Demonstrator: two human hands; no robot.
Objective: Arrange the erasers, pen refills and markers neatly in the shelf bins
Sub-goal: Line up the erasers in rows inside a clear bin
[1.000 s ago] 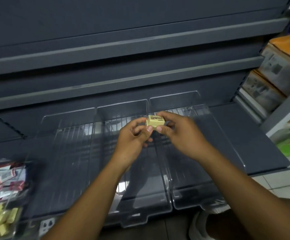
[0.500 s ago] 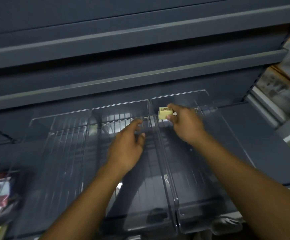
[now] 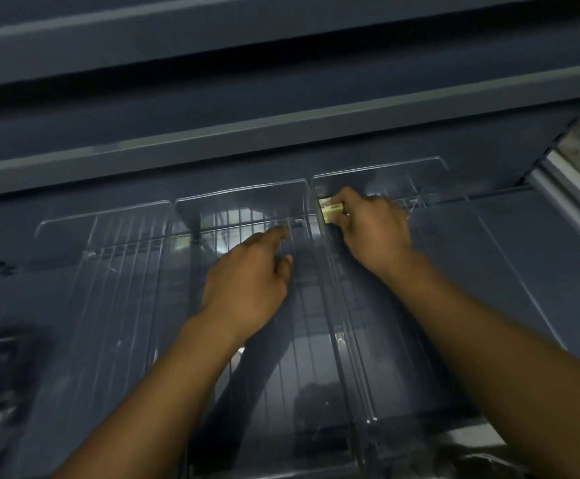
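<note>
Right hand (image 3: 371, 229) pinches eraser (image 3: 331, 209) at its 10 o'clock, in far-left corner of right bin (image 3: 378, 166); eraser's long axis 9-to-3. Left hand (image 3: 250, 271) loose, empty, over middle bin (image 3: 240, 191), farther off.

Open-topped bins (image 3: 240, 202), low shelf (image 3: 281, 133) overhead

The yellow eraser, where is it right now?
In the head view the yellow eraser is right of centre, pinched by the right hand at the back left corner of the rightmost clear bin, next to the middle bin.
</note>
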